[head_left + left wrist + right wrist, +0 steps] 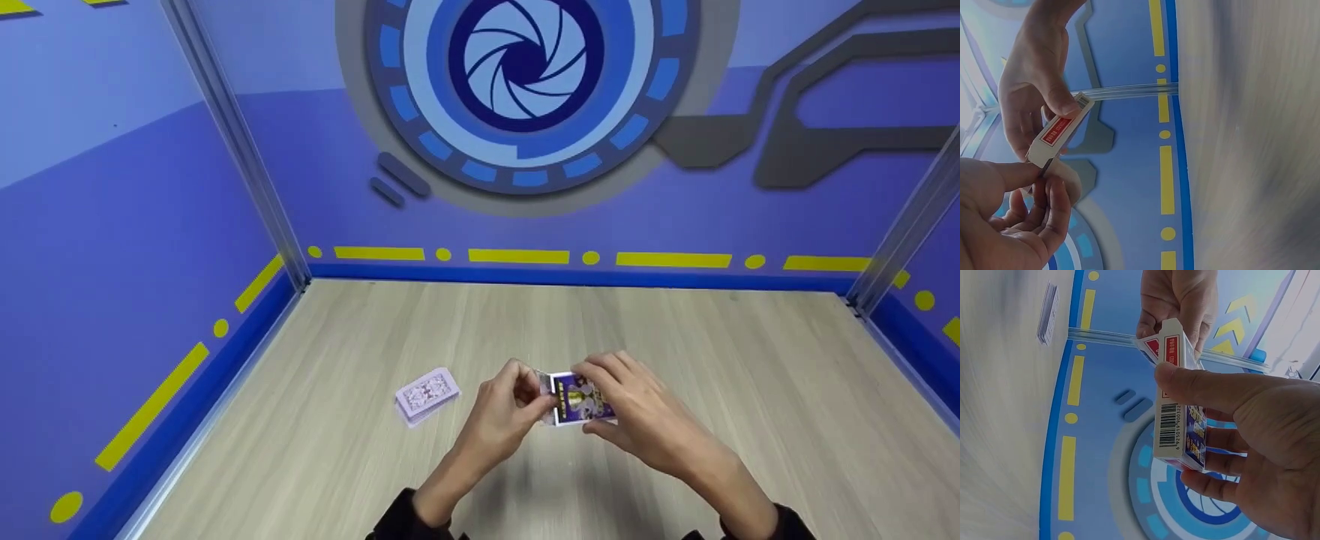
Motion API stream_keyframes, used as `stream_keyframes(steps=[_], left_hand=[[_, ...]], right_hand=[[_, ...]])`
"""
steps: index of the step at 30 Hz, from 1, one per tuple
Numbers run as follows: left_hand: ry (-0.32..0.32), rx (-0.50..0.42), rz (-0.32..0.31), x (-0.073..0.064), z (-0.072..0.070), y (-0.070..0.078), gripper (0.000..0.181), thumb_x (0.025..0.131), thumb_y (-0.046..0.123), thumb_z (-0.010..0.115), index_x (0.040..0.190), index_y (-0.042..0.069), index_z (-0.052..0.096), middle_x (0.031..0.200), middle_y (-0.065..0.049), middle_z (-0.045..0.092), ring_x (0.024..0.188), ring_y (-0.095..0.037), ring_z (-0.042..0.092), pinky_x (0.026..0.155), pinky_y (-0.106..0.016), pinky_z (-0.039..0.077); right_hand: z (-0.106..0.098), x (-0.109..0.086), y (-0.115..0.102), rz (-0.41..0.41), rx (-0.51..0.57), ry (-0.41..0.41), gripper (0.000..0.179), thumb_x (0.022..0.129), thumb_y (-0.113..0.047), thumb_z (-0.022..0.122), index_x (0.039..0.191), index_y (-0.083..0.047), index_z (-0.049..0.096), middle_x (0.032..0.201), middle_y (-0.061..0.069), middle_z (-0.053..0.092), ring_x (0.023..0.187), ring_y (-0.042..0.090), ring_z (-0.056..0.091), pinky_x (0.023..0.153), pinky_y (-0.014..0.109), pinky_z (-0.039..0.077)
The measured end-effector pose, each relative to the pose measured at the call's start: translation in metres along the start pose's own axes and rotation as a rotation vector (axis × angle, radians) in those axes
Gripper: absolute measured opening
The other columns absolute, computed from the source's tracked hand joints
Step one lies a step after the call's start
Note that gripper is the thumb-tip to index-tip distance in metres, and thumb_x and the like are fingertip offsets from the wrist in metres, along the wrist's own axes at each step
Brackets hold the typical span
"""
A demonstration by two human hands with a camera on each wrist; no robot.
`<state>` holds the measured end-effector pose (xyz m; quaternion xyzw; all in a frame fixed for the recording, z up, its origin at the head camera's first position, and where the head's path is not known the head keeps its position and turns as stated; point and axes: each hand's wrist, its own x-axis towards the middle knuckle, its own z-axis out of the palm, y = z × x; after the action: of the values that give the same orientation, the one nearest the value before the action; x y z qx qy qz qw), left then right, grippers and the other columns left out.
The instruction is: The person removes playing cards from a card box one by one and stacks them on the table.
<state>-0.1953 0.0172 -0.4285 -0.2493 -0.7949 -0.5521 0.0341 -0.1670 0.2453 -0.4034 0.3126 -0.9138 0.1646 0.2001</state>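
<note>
A small playing-card box (581,397), with a purple printed face and white edges, is held above the table between both hands. My right hand (645,412) grips it by its long sides, the thumb on the narrow side that bears a barcode (1169,427). At the box's left end my left hand (495,412) pinches the end flap (1150,347), which stands out from the box. The inside of the box is hidden from view. Left of the hands, a stack of playing cards (426,394) lies on the table, patterned back up.
The pale wood-grain table (360,330) is enclosed by blue-purple printed panels (480,225) at the back and sides. Metal posts (255,172) stand at the back corners.
</note>
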Motion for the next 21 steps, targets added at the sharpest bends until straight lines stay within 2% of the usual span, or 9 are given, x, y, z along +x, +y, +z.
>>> stream_keyframes(steps=[6,9,12,16,21], left_hand=[[0.004,-0.054,0.004,0.0,-0.004,0.003,0.018,0.094,-0.002,0.072,0.103,0.004,0.057,0.091,0.001,0.067,0.081,-0.009,0.063,0.069,-0.022,0.054],[0.021,-0.034,0.033,0.001,-0.007,0.006,0.021,0.092,-0.007,0.07,0.108,0.002,0.059,0.092,-0.001,0.07,0.082,-0.01,0.065,0.071,-0.024,0.055],[0.036,0.047,0.062,0.001,-0.01,0.007,0.027,0.092,-0.009,0.066,0.116,0.003,0.062,0.093,-0.002,0.069,0.08,-0.009,0.062,0.069,-0.023,0.054],[0.04,0.217,0.081,0.0,-0.01,0.007,0.044,0.091,-0.008,0.058,0.132,0.008,0.065,0.107,-0.003,0.065,0.081,-0.007,0.055,0.068,-0.022,0.048],[0.034,0.403,0.083,-0.002,-0.01,0.006,0.05,0.087,-0.002,0.063,0.136,0.011,0.066,0.118,-0.003,0.052,0.082,-0.008,0.053,0.066,-0.021,0.045]], right_hand=[[0.0,0.001,0.003,0.039,-0.011,-0.008,0.074,0.071,-0.016,0.096,0.135,-0.01,0.06,0.128,0.004,0.061,0.116,0.023,0.056,0.097,0.049,0.05],[0.0,0.001,0.005,0.059,-0.015,-0.007,0.074,0.071,-0.018,0.097,0.135,-0.011,0.06,0.128,0.003,0.061,0.115,0.022,0.057,0.095,0.048,0.052],[0.002,0.002,0.008,0.082,-0.026,-0.006,0.073,0.071,-0.02,0.097,0.135,-0.011,0.061,0.127,0.003,0.062,0.114,0.022,0.058,0.092,0.047,0.053],[0.005,0.002,0.011,0.1,-0.037,-0.018,0.073,0.072,-0.022,0.097,0.134,-0.01,0.062,0.127,0.004,0.063,0.114,0.023,0.059,0.092,0.047,0.053],[0.007,0.002,0.014,0.116,-0.047,-0.023,0.073,0.072,-0.024,0.097,0.134,-0.01,0.062,0.127,0.005,0.063,0.113,0.025,0.06,0.09,0.048,0.054]])
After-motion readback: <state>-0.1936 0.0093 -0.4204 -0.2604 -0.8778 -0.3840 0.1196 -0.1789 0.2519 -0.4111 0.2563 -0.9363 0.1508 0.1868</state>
